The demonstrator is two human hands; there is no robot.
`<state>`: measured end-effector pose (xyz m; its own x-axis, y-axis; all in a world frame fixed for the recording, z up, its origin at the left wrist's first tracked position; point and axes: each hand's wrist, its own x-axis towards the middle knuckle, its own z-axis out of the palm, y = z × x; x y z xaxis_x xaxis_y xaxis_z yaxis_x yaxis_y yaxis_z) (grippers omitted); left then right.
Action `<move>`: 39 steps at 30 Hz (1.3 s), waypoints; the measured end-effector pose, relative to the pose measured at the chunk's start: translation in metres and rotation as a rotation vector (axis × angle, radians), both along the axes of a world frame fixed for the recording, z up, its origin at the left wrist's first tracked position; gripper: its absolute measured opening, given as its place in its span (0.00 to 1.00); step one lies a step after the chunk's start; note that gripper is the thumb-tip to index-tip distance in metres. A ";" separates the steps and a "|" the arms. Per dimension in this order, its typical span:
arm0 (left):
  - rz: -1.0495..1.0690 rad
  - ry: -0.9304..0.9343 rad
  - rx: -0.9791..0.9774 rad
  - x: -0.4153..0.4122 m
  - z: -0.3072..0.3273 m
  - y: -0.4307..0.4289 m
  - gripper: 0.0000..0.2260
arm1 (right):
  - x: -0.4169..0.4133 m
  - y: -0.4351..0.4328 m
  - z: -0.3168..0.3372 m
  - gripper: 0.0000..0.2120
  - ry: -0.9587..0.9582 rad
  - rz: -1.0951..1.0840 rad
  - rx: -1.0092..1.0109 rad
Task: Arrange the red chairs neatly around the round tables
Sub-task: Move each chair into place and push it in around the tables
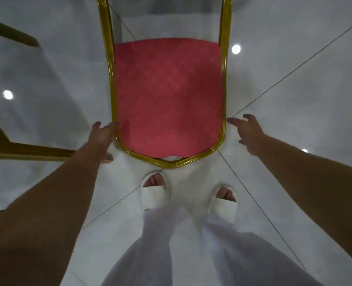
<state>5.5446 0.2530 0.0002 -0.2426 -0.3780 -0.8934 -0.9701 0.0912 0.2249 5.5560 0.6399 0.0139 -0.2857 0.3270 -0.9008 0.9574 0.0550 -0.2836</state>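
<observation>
Both open, our left hand and right hand flank the gold-framed red padded chair, ungripped; its placing looks not yet done.

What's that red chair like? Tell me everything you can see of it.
The red chair shows a red, speckled fabric panel edged by a shiny gold metal tube that bends to a shallow point near the white slippers; its two rails run past the top edge. The left hand seems to touch its left rail, though blurred; the right hand is open, just clear of the right rail.
</observation>
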 end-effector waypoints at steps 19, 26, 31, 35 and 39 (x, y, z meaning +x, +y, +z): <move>-0.388 -0.022 -0.063 0.101 0.216 0.018 0.15 | 0.048 0.024 0.225 0.13 -0.216 0.071 -0.166; -0.412 -0.094 0.088 0.120 0.425 0.053 0.14 | 0.065 0.079 0.453 0.18 -0.075 0.121 -0.096; -0.307 -0.082 0.172 0.131 0.502 0.084 0.14 | 0.056 0.093 0.574 0.17 0.138 0.101 -0.157; -0.192 -0.066 0.247 0.143 0.529 0.100 0.16 | 0.041 0.079 0.633 0.18 0.280 0.044 -0.226; -0.082 -0.018 0.278 0.147 0.550 0.098 0.15 | 0.030 0.047 0.677 0.17 0.327 -0.069 -0.364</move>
